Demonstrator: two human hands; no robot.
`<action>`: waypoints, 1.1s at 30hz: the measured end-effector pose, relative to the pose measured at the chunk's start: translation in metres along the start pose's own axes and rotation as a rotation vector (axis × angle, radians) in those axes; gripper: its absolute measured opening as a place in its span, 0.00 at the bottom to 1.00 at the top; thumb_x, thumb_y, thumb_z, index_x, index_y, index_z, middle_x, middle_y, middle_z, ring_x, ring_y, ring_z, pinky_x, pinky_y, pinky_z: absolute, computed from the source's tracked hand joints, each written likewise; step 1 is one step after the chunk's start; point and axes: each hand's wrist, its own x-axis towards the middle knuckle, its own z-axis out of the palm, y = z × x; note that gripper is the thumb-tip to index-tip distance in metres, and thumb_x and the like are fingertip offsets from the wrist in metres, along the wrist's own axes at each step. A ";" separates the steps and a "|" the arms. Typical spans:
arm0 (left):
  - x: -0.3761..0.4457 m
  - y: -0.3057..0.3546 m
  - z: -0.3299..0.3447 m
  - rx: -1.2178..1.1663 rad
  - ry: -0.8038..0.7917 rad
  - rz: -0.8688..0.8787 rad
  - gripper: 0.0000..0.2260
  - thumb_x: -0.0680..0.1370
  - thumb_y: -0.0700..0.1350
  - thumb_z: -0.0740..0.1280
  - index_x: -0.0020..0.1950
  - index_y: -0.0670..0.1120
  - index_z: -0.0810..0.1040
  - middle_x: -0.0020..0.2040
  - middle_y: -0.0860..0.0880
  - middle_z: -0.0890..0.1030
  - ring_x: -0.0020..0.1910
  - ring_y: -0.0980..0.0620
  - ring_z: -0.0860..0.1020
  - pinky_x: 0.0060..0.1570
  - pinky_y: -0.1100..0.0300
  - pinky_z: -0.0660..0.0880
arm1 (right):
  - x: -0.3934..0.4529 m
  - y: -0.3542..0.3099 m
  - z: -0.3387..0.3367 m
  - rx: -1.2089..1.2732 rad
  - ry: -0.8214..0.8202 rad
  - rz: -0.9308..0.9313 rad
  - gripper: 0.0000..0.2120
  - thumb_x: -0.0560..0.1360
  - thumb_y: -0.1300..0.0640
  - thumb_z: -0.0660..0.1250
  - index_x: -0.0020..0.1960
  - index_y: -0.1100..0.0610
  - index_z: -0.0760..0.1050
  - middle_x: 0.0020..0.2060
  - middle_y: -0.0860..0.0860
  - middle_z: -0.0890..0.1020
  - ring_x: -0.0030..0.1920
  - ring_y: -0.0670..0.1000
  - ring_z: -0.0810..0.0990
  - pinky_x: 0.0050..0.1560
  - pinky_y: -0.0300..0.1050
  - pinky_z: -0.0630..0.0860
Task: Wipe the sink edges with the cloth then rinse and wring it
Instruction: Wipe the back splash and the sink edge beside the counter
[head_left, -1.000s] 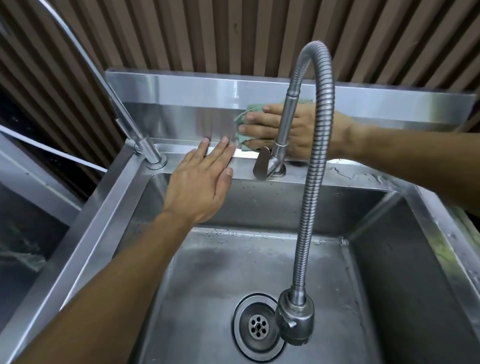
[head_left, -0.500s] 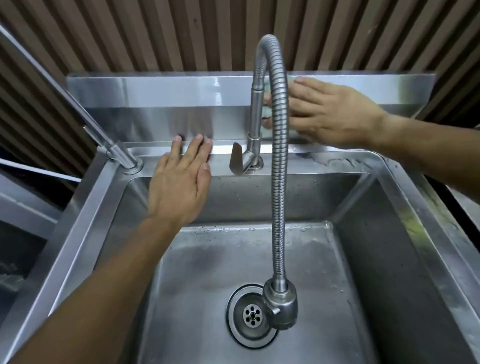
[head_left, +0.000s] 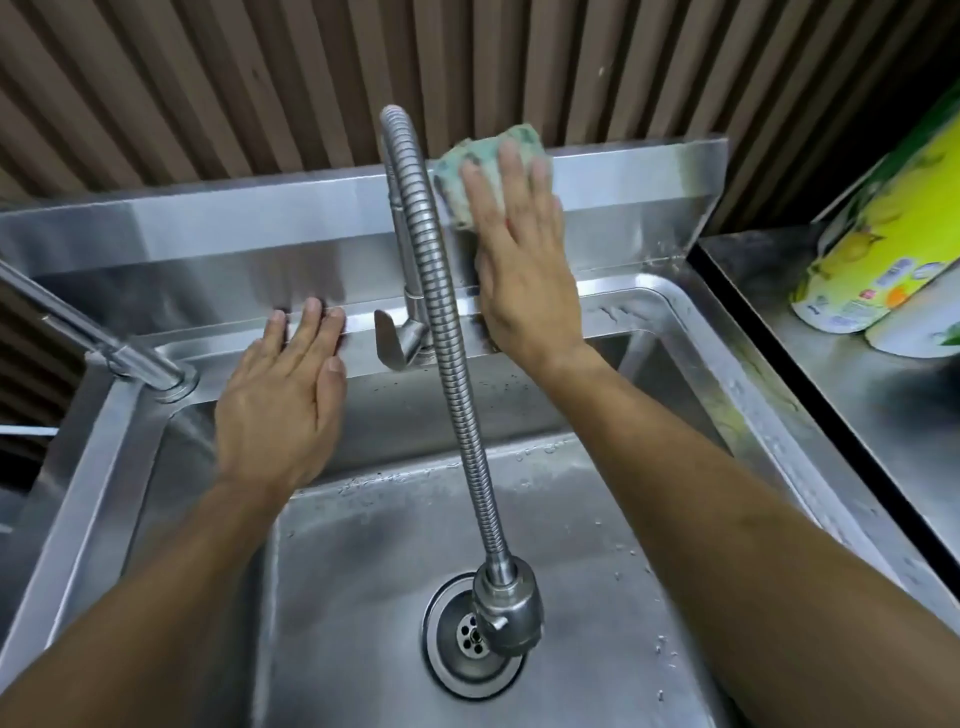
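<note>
Right hand (head_left: 524, 260) has slid right and up the stainless steel splashback (head_left: 260, 228) since 0.5 s ago; green cloth (head_left: 467, 166) now shows at its top edge. Grip flat, fingers extended, pressing cloth. Left hand (head_left: 283, 400) unchanged, flat on sink's far rim (head_left: 613, 306).

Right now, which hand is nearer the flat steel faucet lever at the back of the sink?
Left, narrowly. The left hand rests flat on the rim just left of the flat steel faucet lever; the right hand presses the green cloth against the backsplash, above-right.
</note>
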 end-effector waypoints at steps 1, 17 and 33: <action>0.000 0.001 0.000 -0.001 0.007 -0.001 0.24 0.86 0.53 0.45 0.83 0.52 0.59 0.81 0.52 0.61 0.82 0.44 0.57 0.79 0.48 0.56 | -0.001 0.006 -0.003 0.101 0.105 0.226 0.31 0.83 0.66 0.56 0.84 0.56 0.52 0.83 0.60 0.49 0.82 0.64 0.43 0.82 0.59 0.42; 0.000 0.002 0.004 -0.014 0.054 0.002 0.24 0.86 0.53 0.46 0.82 0.50 0.62 0.80 0.50 0.63 0.81 0.42 0.60 0.77 0.44 0.61 | 0.023 -0.059 0.004 0.825 0.273 0.944 0.31 0.88 0.51 0.50 0.83 0.48 0.34 0.80 0.52 0.28 0.81 0.56 0.31 0.81 0.62 0.42; 0.001 0.010 0.008 -0.003 0.087 -0.041 0.23 0.85 0.51 0.47 0.80 0.47 0.60 0.78 0.48 0.66 0.79 0.40 0.63 0.75 0.41 0.64 | 0.039 0.024 -0.017 0.168 0.473 0.649 0.28 0.81 0.62 0.51 0.81 0.59 0.58 0.82 0.61 0.57 0.81 0.66 0.50 0.80 0.62 0.47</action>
